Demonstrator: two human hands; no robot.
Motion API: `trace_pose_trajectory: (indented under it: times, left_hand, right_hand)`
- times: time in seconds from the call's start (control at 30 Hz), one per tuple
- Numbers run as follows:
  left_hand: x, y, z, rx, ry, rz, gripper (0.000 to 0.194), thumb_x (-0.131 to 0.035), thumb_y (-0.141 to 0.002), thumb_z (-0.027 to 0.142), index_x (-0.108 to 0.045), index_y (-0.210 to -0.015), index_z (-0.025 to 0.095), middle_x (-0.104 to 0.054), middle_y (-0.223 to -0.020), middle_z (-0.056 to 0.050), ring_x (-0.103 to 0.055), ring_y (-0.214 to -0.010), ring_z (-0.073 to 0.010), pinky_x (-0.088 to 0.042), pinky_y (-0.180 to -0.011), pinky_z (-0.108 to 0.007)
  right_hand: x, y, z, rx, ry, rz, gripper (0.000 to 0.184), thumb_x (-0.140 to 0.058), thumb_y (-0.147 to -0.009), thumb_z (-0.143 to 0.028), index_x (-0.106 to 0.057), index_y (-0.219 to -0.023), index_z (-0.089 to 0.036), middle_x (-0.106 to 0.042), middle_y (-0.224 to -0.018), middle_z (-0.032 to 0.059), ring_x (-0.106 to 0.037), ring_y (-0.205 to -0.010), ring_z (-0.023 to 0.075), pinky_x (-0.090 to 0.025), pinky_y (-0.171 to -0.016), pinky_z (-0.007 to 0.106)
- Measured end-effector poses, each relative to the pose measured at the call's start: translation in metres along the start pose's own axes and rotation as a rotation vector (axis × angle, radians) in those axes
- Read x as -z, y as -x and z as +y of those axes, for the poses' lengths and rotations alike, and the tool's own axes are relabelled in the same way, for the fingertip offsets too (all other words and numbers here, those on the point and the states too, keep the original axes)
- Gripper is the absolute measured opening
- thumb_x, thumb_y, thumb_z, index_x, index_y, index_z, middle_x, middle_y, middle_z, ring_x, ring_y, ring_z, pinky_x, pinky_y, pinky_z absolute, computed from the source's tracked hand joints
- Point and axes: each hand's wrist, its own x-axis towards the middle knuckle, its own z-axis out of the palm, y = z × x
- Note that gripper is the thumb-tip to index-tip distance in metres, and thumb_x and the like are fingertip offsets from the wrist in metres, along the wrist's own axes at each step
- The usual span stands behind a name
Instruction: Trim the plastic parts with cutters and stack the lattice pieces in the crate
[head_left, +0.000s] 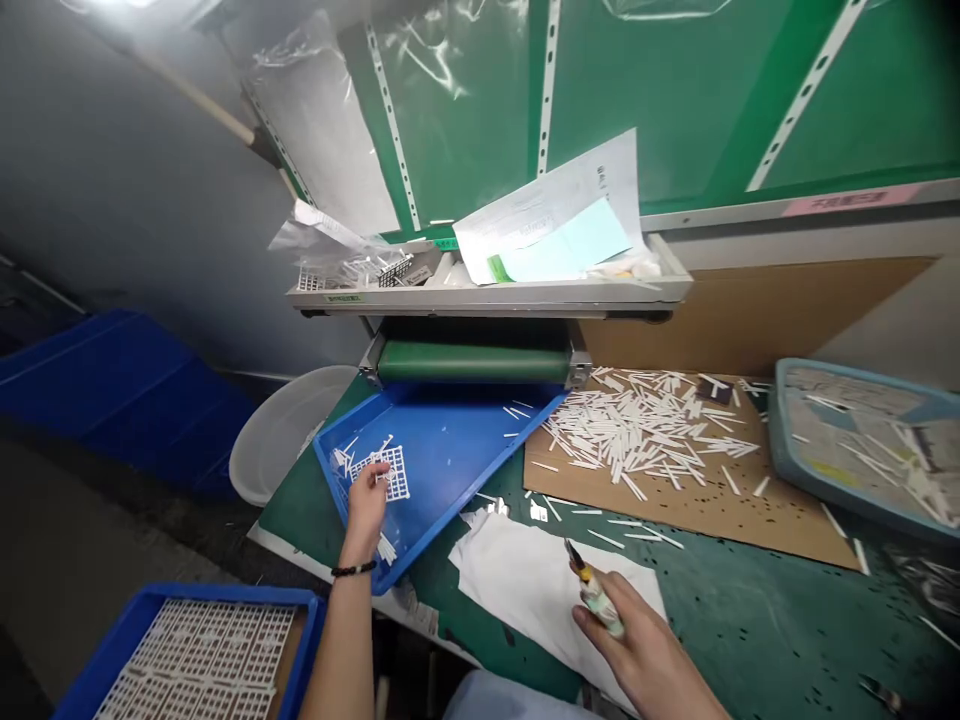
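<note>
My left hand (367, 502), with a dark bead bracelet at the wrist, reaches over the left end of a blue tray (442, 470). Its fingers are closed at the edge of a white plastic grid (397, 472), partly hidden behind them. Small white offcuts lie beside it in the tray. Above a white cloth (517, 580), my right hand (637, 630) is wrapped round a pair of cutting pliers (594, 592) with dark jaws, a yellow band and a pale handle. The jaws point up and to the left, touching nothing.
Many white sticks (637, 425) cover a cardboard sheet (705, 515). A blue-rimmed bin (784, 450) stands at right. White grids fill a lower blue crate (311, 610). A green conveyor belt (472, 362) ends above the tray, under a cluttered shelf (487, 298).
</note>
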Motion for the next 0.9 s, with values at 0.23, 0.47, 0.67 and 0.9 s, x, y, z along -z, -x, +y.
trace_pose_trajectory:
  times: [0.23,0.47,0.67,0.9]
  left_hand:
    - [-0.004,0.047,0.026,0.291,0.928,-0.109,0.016,-0.069,-0.075,0.030,-0.061,-0.080,0.017,-0.061,-0.076,-0.003,-0.056,-0.063,-0.0111,-0.047,-0.058,-0.023]
    - [-0.030,0.110,0.051,0.175,0.919,-0.471,0.048,-0.064,-0.084,0.039,-0.053,-0.129,0.030,-0.044,-0.146,-0.007,-0.045,-0.130,-0.0269,-0.041,-0.105,-0.044]
    - [-0.042,0.140,0.061,0.078,0.826,-0.664,0.060,-0.068,-0.079,0.042,-0.046,-0.133,0.030,-0.030,-0.154,-0.010,-0.032,-0.139,-0.0320,-0.031,-0.112,-0.049]
    - [-0.050,0.146,0.058,0.070,0.725,-0.719,0.065,-0.072,-0.077,0.041,-0.043,-0.133,0.030,-0.030,-0.154,-0.010,-0.030,-0.140,-0.0307,-0.033,-0.112,-0.048]
  right_hand:
    - [-0.001,-0.012,-0.034,0.126,0.168,-0.059,0.046,-0.037,-0.092,-0.034,-0.040,-0.136,-0.024,-0.051,-0.110,0.0109,-0.058,-0.090,0.0214,-0.048,-0.075,0.032]
    - [-0.008,-0.021,-0.082,0.211,0.393,-0.074,0.061,-0.046,-0.081,-0.010,-0.037,-0.140,-0.024,-0.048,-0.110,0.0109,-0.055,-0.093,0.0233,-0.045,-0.079,0.033]
    - [-0.004,-0.022,-0.094,0.279,0.493,-0.024,0.067,-0.046,-0.076,-0.004,-0.037,-0.140,-0.019,-0.048,-0.108,0.0120,-0.051,-0.091,0.0235,-0.042,-0.083,0.035]
    - [0.002,-0.022,-0.094,0.238,0.512,-0.054,0.069,-0.047,-0.074,-0.003,-0.036,-0.140,-0.018,-0.047,-0.108,0.0125,-0.051,-0.091,0.0238,-0.042,-0.082,0.035]
